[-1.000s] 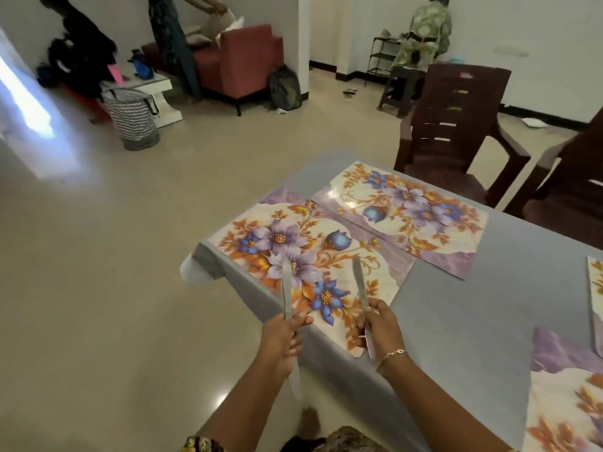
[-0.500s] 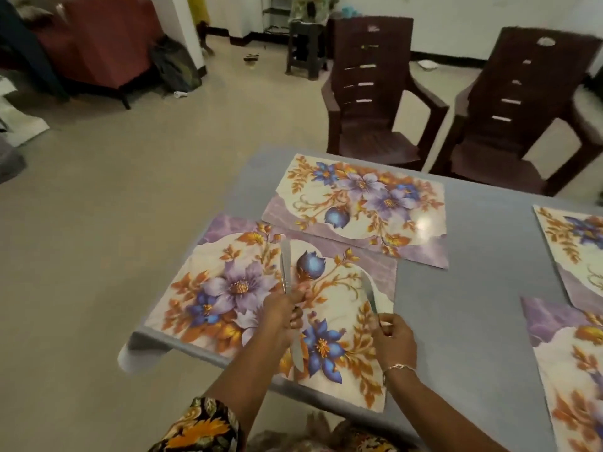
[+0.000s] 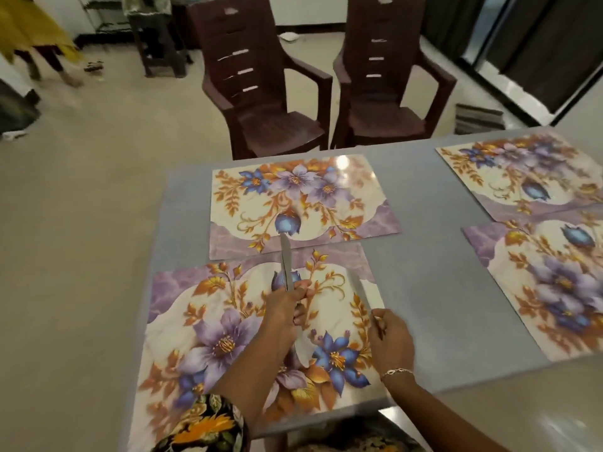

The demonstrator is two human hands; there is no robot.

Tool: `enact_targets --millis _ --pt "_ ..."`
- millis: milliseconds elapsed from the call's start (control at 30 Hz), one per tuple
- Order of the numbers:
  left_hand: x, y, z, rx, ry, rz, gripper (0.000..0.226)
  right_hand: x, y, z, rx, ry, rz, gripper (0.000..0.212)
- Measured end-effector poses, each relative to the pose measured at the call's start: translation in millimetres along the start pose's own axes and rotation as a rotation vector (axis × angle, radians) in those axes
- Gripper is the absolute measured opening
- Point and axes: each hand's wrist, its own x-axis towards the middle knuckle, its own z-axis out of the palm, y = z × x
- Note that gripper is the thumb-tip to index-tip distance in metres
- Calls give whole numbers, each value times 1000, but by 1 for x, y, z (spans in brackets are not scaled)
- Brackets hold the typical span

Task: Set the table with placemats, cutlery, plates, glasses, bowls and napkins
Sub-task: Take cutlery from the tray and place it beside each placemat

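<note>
Several floral placemats lie on the grey table (image 3: 424, 288). The nearest placemat (image 3: 208, 337) is under both my hands, and a second placemat (image 3: 293, 203) lies just beyond it. My left hand (image 3: 284, 311) grips a table knife (image 3: 286, 259) whose blade points away from me over the two mats. My right hand (image 3: 390, 337) pinches another knife (image 3: 359, 288) at the near mat's right edge, blade angled up and left. Two more placemats (image 3: 522, 177) (image 3: 554, 288) lie at the right.
Two dark brown plastic chairs (image 3: 261, 93) (image 3: 385, 86) stand at the table's far side. A person in yellow (image 3: 29, 31) stands at the far left by a dark stool (image 3: 156, 37). Open floor lies to the left of the table.
My view has swung right, so the table now lies straight ahead. Both hands, each holding its knife, have moved further in over the near placemat.
</note>
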Motion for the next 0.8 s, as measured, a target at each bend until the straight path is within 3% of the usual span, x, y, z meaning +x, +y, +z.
enact_targets --millis 200,800 --pt "3 6 -9 36 -61 -48 23 -11 -3 5 -116 112 5 21" --pt "0 18 -22 158 -110 -50 26 -12 -4 17 -218 219 86 28"
